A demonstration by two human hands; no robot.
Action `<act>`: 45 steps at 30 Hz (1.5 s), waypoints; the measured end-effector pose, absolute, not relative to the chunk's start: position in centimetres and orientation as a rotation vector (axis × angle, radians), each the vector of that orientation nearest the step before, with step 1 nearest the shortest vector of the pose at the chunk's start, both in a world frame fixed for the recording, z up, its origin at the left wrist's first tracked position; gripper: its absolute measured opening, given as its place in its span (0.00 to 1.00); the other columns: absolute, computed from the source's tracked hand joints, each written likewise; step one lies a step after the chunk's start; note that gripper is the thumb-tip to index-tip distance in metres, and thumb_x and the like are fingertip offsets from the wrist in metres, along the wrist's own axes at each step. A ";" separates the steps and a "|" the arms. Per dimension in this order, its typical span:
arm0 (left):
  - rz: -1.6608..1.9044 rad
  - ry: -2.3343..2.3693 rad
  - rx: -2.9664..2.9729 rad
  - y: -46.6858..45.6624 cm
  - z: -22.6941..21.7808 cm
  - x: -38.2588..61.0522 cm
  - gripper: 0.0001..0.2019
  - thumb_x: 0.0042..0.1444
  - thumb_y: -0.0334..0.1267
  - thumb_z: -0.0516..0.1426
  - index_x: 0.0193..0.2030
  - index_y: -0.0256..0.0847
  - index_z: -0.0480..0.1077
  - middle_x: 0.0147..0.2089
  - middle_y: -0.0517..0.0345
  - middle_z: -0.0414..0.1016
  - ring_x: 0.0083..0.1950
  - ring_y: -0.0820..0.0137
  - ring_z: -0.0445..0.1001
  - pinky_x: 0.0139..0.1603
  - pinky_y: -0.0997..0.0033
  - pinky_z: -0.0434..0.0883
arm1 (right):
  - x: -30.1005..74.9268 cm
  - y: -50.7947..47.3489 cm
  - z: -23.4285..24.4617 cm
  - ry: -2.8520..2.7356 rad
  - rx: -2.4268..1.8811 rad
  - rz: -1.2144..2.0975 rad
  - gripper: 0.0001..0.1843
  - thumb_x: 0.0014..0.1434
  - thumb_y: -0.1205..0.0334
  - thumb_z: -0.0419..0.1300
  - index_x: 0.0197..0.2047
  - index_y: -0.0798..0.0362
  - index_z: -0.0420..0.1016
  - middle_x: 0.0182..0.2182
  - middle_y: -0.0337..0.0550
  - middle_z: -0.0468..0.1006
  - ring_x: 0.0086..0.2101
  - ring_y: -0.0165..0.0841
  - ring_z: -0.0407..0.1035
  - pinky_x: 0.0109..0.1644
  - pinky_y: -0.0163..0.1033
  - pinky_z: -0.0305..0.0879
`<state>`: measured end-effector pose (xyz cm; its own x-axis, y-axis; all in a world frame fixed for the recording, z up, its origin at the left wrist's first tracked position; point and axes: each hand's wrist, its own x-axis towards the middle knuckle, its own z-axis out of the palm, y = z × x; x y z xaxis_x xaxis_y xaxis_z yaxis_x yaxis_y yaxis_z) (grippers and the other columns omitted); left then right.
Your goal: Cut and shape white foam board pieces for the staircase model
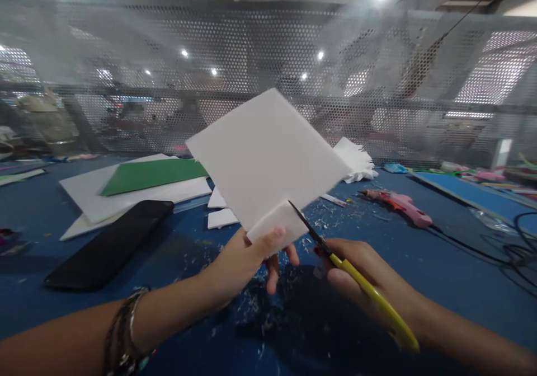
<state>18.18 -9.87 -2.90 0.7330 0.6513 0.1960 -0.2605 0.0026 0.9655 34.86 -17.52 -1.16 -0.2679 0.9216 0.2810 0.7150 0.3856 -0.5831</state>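
My left hand (pixel 260 253) grips a sheet of white foam or thick paper (pixel 264 158) by its lower corner, with a smaller white piece (pixel 279 225) lying against its front under my thumb. The sheet stands tilted in the air above the table, one corner pointing up. My right hand (pixel 361 264) is closed around scissors (pixel 356 278) with yellow handles and dark blades. The blade tips reach the upper edge of the small white piece; whether they touch it I cannot tell.
A black phone-like slab (pixel 111 244) and white sheets (pixel 88 197) with a green sheet (pixel 155 175) lie left. On the right are a pink glue gun (pixel 398 208) with a black cord and a blue board (pixel 474 197). White scraps (pixel 356 160) lie behind; a perforated screen (pixel 251 57) closes the far side.
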 end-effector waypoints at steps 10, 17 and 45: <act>0.647 0.338 1.431 -10.8 -3.3 18.5 0.13 0.52 0.46 0.50 0.30 0.37 0.66 0.25 0.62 0.69 0.11 0.84 0.61 0.10 0.84 0.56 | 34.8 -17.6 -0.7 -2.110 -1.577 0.392 0.25 0.55 0.44 0.41 0.27 0.55 0.67 0.19 0.38 0.65 0.19 0.26 0.55 0.22 0.33 0.50; 0.672 0.381 1.442 -11.1 -3.2 18.8 0.15 0.51 0.49 0.50 0.31 0.37 0.66 0.24 0.63 0.68 0.11 0.85 0.59 0.11 0.84 0.55 | 34.5 -17.6 -0.7 -2.105 -1.580 0.245 0.28 0.57 0.45 0.38 0.24 0.54 0.71 0.21 0.42 0.68 0.23 0.29 0.61 0.27 0.34 0.53; 0.702 0.336 1.379 -11.1 -3.6 18.7 0.16 0.53 0.47 0.50 0.29 0.35 0.68 0.27 0.60 0.68 0.13 0.86 0.60 0.16 0.83 0.56 | 34.5 -17.1 -1.5 -2.042 -1.463 0.325 0.22 0.55 0.49 0.48 0.25 0.54 0.75 0.13 0.35 0.65 0.14 0.21 0.52 0.17 0.29 0.46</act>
<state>18.71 -11.13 -3.63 0.7553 0.6305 0.1790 -0.2563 0.0328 0.9660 34.51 -17.13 -1.46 -0.2134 0.9209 0.3262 0.7743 0.3630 -0.5183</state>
